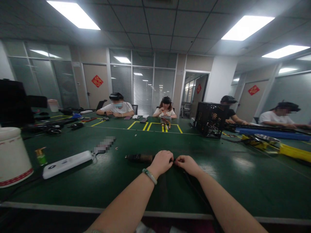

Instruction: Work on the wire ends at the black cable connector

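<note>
A dark cylindrical tool (139,158) is lying sideways on a green surface (104,191), just in front of the person wearing the camera, its narrow tip pointing left. The left hand (164,162), with a pale green bangle (150,176) on its wrist, is covering the tool's right end; its grip is closing around that end, though the fingers are partly hiding the hold. Just beside it, the right hand (188,164) is pinching a small dark piece between thumb and fingers; whether this is joining the black cord (194,186) running below that hand is impossible to tell. Farther left, a long white device (68,164) is resting near a small green bottle (41,157) and a large white container (13,158) with a red band. Beyond, a black computer case (210,119) is standing to the right, and four people wearing dark headgear are sitting around the far side.
</note>
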`<state>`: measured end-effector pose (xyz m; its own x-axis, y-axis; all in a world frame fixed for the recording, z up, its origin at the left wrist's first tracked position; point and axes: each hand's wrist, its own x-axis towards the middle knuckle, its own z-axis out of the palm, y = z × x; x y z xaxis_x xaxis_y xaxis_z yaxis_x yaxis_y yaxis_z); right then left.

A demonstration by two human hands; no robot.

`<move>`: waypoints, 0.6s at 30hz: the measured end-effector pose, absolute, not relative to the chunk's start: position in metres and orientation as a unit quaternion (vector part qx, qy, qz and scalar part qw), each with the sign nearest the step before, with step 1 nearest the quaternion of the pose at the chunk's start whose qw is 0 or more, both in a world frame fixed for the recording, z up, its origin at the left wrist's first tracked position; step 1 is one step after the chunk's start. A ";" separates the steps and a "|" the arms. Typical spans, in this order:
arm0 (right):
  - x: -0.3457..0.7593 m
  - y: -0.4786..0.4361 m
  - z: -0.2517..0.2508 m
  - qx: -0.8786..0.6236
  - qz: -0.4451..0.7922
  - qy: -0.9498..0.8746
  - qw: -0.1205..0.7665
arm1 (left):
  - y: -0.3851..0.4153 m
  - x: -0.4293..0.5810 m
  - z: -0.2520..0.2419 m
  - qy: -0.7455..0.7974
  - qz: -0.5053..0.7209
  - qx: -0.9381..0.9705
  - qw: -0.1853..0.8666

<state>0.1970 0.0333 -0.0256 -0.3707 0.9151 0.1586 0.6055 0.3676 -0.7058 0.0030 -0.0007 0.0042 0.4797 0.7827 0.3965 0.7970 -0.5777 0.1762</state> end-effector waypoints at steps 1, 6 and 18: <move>0.197 0.033 -0.025 -0.488 0.281 -0.779 0.276 | 0.000 0.003 0.004 -0.458 -0.223 -0.860 0.015; 0.198 0.034 -0.026 -0.479 0.291 -0.779 0.283 | 0.000 0.002 0.004 -0.455 -0.229 -0.861 0.008; 0.200 0.036 -0.028 -0.480 0.296 -0.773 0.290 | 0.001 -0.002 0.004 -0.454 -0.245 -0.856 0.015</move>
<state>0.2003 0.0364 -0.0276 -0.3718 0.9137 0.1640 0.5704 0.3642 -0.7362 -0.0018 0.0006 0.0040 0.4673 0.7709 0.4328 0.7852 -0.5869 0.1976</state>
